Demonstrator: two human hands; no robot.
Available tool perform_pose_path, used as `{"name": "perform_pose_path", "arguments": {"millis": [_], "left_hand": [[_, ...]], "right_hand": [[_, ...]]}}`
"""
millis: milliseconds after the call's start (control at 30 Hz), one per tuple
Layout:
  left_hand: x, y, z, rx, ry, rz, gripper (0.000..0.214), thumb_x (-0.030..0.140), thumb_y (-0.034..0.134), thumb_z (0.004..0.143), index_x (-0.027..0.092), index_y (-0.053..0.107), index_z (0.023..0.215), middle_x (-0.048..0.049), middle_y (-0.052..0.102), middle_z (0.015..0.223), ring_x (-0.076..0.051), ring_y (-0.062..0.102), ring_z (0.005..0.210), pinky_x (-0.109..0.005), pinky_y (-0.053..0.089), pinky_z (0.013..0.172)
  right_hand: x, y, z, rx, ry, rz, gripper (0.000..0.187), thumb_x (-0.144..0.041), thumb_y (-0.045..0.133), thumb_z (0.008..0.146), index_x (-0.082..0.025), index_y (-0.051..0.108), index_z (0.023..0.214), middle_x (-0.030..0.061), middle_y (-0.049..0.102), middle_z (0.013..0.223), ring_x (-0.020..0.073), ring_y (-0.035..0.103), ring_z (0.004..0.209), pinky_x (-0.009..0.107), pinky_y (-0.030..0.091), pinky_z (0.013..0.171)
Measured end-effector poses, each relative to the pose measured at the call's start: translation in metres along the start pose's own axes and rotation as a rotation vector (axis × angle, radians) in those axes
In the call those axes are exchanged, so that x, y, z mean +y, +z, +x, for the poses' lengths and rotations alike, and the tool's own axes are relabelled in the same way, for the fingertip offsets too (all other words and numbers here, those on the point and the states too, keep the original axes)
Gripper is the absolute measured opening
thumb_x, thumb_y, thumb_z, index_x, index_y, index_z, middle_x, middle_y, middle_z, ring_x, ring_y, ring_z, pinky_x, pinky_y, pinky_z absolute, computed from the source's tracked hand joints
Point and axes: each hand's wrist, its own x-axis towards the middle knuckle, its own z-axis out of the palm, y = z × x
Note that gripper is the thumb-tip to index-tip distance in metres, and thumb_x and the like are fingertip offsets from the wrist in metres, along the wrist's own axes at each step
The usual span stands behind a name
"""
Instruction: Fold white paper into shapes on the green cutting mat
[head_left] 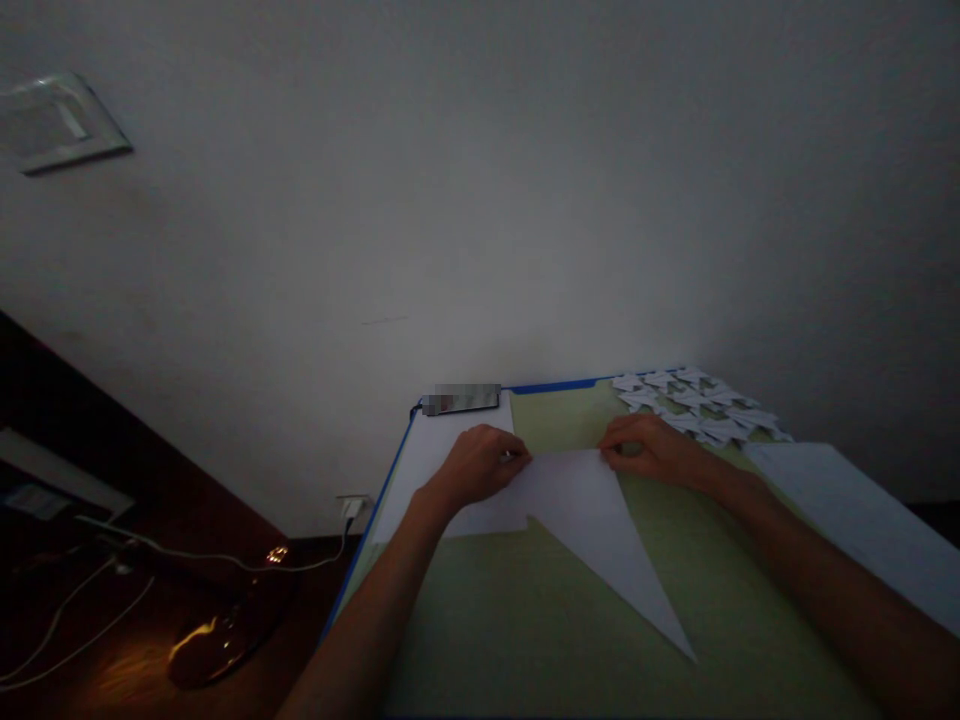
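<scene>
A folded sheet of white paper (600,535) is stretched between my two hands, its long pointed corner reaching down toward the near right. My left hand (487,460) pinches the sheet's upper left corner, above another white sheet (427,500) lying flat on the table. At the upper right corner, my right hand (641,450) pinches the paper between thumb and fingers. The top edge runs straight from one hand to the other. Part of the paper's left side is hard to tell from the white sheet behind it.
Several small folded paper pieces (701,405) stand in rows at the back right of the green tabletop (495,630). A stack of white paper (862,510) lies on the right. A phone-like device (461,399) rests at the back left. Cables and a plug (351,508) are beside the table.
</scene>
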Motion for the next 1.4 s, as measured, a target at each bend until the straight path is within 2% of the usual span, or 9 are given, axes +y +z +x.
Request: {"name": "perform_pose_path", "arguments": {"millis": [133,233,333,433,600,733,933,1200,1400], "left_hand": [[-0.007,-0.001,-0.001,0.007,-0.027,0.025,0.020,0.029,0.061,0.092,0.023,0.080,0.091,-0.0040,0.079,0.091,-0.019,0.071,0.082,-0.030,0.048,0.079],[-0.007,-0.001,-0.001,0.021,-0.071,0.041,0.019,0.028,0.062,0.091,0.022,0.080,0.091,-0.0048,0.079,0.088,-0.020,0.070,0.081,-0.030,0.048,0.077],[-0.001,0.002,0.000,0.016,-0.059,0.016,0.019,0.028,0.061,0.092,0.022,0.079,0.093,-0.0049,0.079,0.090,-0.019,0.070,0.081,-0.029,0.048,0.077],[0.008,0.005,-0.001,-0.013,-0.018,-0.011,0.019,0.026,0.060,0.092,0.022,0.079,0.094,-0.0042,0.079,0.092,-0.018,0.070,0.082,-0.028,0.048,0.076],[0.022,0.007,-0.002,-0.041,-0.021,0.054,0.019,0.027,0.060,0.091,0.021,0.078,0.096,-0.0047,0.078,0.094,-0.021,0.071,0.087,-0.029,0.049,0.077],[0.037,0.008,-0.001,-0.009,0.045,0.147,0.022,0.028,0.056,0.094,0.022,0.076,0.099,-0.0056,0.076,0.096,-0.021,0.070,0.088,-0.030,0.050,0.076],[0.050,0.011,0.003,0.009,0.024,0.217,0.016,0.024,0.059,0.089,0.018,0.073,0.083,-0.0055,0.075,0.085,-0.021,0.069,0.081,-0.030,0.047,0.071],[0.035,0.006,-0.001,0.034,-0.005,0.167,0.012,0.026,0.063,0.083,0.021,0.073,0.081,-0.0039,0.074,0.082,-0.020,0.067,0.078,-0.028,0.042,0.067],[0.022,-0.001,-0.001,0.010,-0.076,0.164,0.011,0.028,0.065,0.080,0.021,0.074,0.080,-0.0040,0.073,0.080,-0.020,0.065,0.077,-0.028,0.038,0.065]], "right_hand": [[0.013,-0.010,-0.007,0.028,0.044,-0.087,0.019,-0.023,0.059,0.089,-0.021,0.076,0.082,0.0042,0.074,0.080,0.0195,0.067,0.072,0.034,0.049,0.072],[0.012,-0.012,-0.007,0.179,0.092,-0.169,0.018,-0.024,0.059,0.089,-0.021,0.076,0.084,0.0051,0.075,0.082,0.0213,0.068,0.074,0.038,0.050,0.076],[-0.003,-0.003,0.000,0.331,0.003,-0.170,0.021,-0.027,0.057,0.094,-0.021,0.074,0.104,0.0081,0.076,0.098,0.0244,0.069,0.093,0.041,0.049,0.087],[-0.025,0.015,0.008,0.243,-0.062,-0.213,0.029,-0.034,0.061,0.096,-0.025,0.068,0.123,0.0078,0.074,0.114,0.0268,0.065,0.108,0.045,0.044,0.094],[-0.045,0.034,0.013,0.065,-0.089,-0.234,0.015,-0.027,0.059,0.099,-0.022,0.072,0.097,0.0036,0.075,0.094,0.0203,0.067,0.091,0.038,0.039,0.082],[-0.053,0.036,0.012,0.143,-0.154,-0.327,0.014,-0.027,0.059,0.099,-0.022,0.072,0.098,0.0033,0.072,0.088,0.0199,0.064,0.087,0.037,0.036,0.081],[-0.063,0.038,0.012,0.228,-0.203,-0.389,0.014,-0.020,0.057,0.099,-0.019,0.070,0.095,0.0042,0.070,0.086,0.0201,0.061,0.085,0.038,0.034,0.084],[-0.061,0.033,0.012,0.221,-0.203,-0.390,0.014,-0.014,0.058,0.096,-0.021,0.069,0.097,0.0029,0.072,0.089,0.0215,0.060,0.088,0.040,0.032,0.089],[-0.041,0.022,0.010,0.248,-0.206,-0.365,0.019,-0.013,0.052,0.098,-0.022,0.069,0.100,0.0040,0.075,0.095,0.0219,0.063,0.092,0.041,0.033,0.090]]}}
